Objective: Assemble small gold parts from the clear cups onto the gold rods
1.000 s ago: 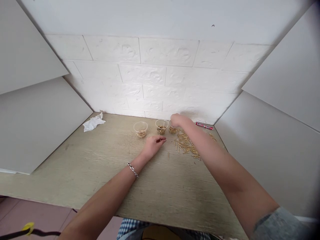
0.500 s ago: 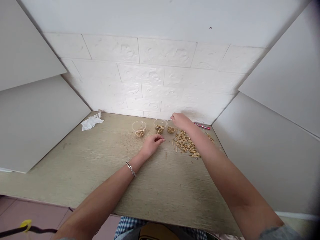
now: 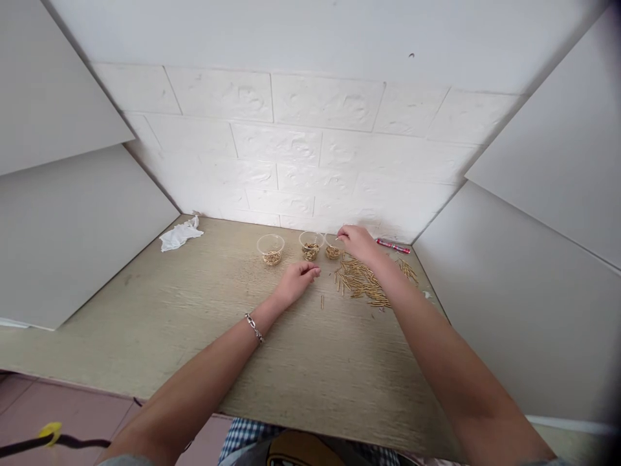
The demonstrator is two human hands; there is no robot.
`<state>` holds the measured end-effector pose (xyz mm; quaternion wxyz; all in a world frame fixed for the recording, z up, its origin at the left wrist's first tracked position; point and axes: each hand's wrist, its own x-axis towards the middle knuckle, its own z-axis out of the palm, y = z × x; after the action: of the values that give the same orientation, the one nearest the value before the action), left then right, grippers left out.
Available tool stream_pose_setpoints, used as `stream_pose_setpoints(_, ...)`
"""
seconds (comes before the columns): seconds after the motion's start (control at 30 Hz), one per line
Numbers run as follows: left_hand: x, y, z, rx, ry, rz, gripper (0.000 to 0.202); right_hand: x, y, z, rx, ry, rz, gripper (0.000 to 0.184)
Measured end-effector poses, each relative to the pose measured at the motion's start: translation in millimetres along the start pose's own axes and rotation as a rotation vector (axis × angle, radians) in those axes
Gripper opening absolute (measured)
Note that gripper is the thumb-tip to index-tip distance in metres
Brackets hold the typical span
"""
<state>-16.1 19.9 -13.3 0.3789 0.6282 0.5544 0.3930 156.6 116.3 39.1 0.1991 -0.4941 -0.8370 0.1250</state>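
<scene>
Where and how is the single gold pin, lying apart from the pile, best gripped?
Probably at its middle, from above, pinched across its width: the gold pin is slim and straight, lies flat on the table, and points away from the camera. Its gap from the pile should leave room along both long sides.

white brick wall (image 3: 295,145): brightly lit, soft sheen at mid-height
side panels (image 3: 72,226): duller, shaded grey
gold pieces (image 3: 361,279): fine detail soft
right edge: darkened, blurred

Forearms (image 3: 208,375) angled inward, left hand (image 3: 292,283) nearer, right hand (image 3: 358,242) farther out, fingers (image 3: 306,266) curled
</scene>
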Motion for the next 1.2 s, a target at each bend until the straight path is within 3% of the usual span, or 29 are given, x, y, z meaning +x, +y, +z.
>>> stream_pose_setpoints(0.1,-0.1,2.1,0.6,-0.107,0.021,-0.034,0.028,-5.9,-5.2,-2.6,0.029,0.038,-0.012,0.019)
stream_pose_setpoints(0.23,-5.2,7.7,2.8,-0.506,0.076,-0.167,0.028,-34.3,-19.6,-1.8,0.134,0.099,-0.052,0.018)
stream_pose_setpoints(0.4,-14.2,14.9,8.4,-0.857,0.046,-0.337,0.024,-79.7,-34.5,20.4,0.273,0.057,-0.03,0.014)
stream_pose_setpoints(0.57,-17.5,17.0,15.0,-0.906,-0.013,-0.415,0.016,-95.4,-39.1,41.9,0.259,0.14,-0.036,0.015)
stream_pose_setpoints(0.83,-21.5,19.4,16.1,-0.918,-0.017,-0.396,0.017,-93.0,-48.7,50.8,0.175,0.284,-0.022,0.016)
stream_pose_setpoints(1.0,-21.3,19.4,14.4,-0.946,-0.017,-0.432,0.014,-94.9,-50.2,51.2,0.102,0.256,-0.063,0.021)
stream_pose_setpoints(1.2,-18.5,17.2,11.0,-0.963,-0.119,-0.471,0.02,-96.6,-44.1,45.3,0.186,0.201,-0.025,0.016)
